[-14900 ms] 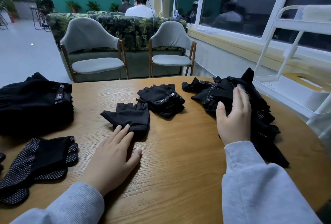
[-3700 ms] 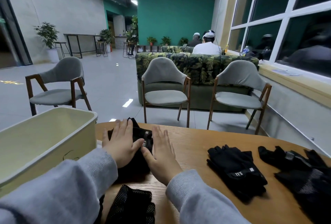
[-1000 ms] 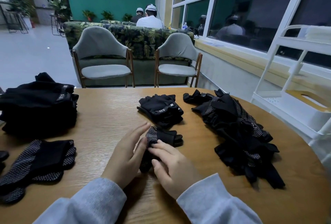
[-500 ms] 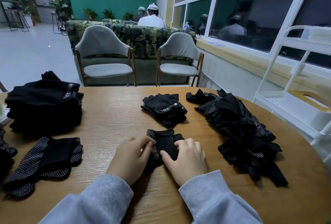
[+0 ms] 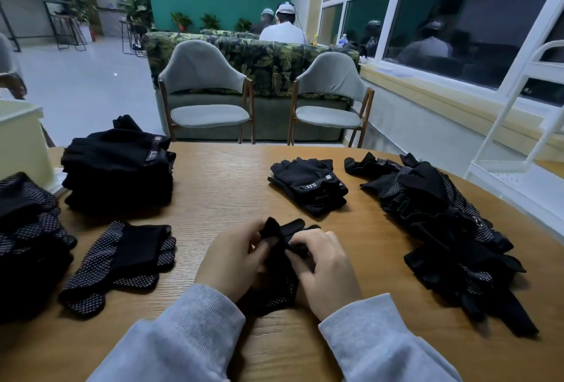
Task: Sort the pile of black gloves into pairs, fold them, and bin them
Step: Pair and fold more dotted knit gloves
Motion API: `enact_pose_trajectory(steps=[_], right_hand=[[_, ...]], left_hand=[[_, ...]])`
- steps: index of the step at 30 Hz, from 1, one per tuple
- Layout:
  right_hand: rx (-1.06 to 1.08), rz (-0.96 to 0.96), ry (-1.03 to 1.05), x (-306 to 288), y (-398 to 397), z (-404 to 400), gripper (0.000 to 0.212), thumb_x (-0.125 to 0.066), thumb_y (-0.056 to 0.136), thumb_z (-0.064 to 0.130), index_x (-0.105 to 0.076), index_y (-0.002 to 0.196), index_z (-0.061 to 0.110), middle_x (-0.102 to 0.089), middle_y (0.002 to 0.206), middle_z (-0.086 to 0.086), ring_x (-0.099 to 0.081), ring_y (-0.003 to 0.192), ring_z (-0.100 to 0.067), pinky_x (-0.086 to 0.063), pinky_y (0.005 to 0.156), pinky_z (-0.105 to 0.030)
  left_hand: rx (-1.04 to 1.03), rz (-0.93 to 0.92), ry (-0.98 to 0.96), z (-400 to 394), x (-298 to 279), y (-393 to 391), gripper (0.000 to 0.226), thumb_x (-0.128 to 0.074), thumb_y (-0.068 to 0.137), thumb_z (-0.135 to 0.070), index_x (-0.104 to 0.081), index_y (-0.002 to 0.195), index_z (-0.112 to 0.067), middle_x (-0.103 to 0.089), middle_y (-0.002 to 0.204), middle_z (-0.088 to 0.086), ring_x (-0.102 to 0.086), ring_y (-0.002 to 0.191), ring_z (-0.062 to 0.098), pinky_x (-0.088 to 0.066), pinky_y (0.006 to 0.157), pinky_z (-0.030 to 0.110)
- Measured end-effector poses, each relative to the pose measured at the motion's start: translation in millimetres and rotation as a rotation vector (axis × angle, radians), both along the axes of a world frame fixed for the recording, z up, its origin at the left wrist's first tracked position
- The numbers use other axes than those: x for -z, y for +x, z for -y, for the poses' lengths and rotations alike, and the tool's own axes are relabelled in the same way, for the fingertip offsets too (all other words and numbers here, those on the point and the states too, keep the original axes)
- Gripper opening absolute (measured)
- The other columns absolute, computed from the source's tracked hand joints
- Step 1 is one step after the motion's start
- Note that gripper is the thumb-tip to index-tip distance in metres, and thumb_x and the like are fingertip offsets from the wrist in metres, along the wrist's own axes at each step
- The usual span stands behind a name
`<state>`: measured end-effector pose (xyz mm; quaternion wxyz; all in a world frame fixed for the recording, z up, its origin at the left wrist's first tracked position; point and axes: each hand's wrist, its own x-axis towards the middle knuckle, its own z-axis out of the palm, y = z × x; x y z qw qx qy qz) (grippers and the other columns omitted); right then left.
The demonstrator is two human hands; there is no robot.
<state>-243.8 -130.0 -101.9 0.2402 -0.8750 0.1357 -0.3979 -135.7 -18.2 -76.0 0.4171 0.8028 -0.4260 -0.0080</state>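
Wood-grain table (image 5: 232,186) is filling the lower view and carrying everything else, with a pale bin (image 5: 18,143) standing at its far left edge. Sprawling along the right side of the table, the unsorted pile of black gloves (image 5: 442,229) is lying in a loose, tangled heap. At the left, a tall stack of folded gloves (image 5: 119,168) is sitting just beside the bin, and a second dotted stack (image 5: 27,235) is showing partly at the left border. Lying flat between that stack and the hands, a dotted pair (image 5: 119,262) is resting on the wood. Farther back, near the middle, a small folded pair (image 5: 308,183) is sitting apart from the heap. Closest to the camera, the two hands are working close together on one dotted glove (image 5: 274,287): the left hand (image 5: 232,262) is pinching its raised upper edge while the right hand (image 5: 326,271) is curling its fingers (image 5: 300,242) over the fabric, gripping it just above the tabletop.
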Motion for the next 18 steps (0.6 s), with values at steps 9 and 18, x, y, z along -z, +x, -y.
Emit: enact_pose_trajectory(steps=[9,18], right_hand=[[0.044,0.173,0.062,-3,8,-11,0.019,-0.067,0.071,0.017,-0.061,0.083,0.029,-0.06,0.08,0.014,-0.057,0.067,-0.003,-0.047,0.055,-0.027],[-0.064,0.153,0.263,-10,16,-5,0.044,-0.055,0.085,0.001,-0.048,0.098,0.042,-0.06,0.111,0.026,-0.068,0.074,-0.015,-0.057,0.061,-0.04]], left_hand=[[0.023,-0.067,-0.281,-14,-6,0,0.027,-0.062,0.087,-0.01,-0.06,0.084,-0.037,-0.064,0.079,-0.024,-0.06,0.078,-0.003,-0.039,0.066,0.006],[0.105,-0.045,-0.39,-13,-4,10,0.032,-0.063,0.084,-0.003,-0.06,0.087,-0.035,-0.043,0.129,-0.014,-0.06,0.102,0.008,-0.05,0.081,0.018]])
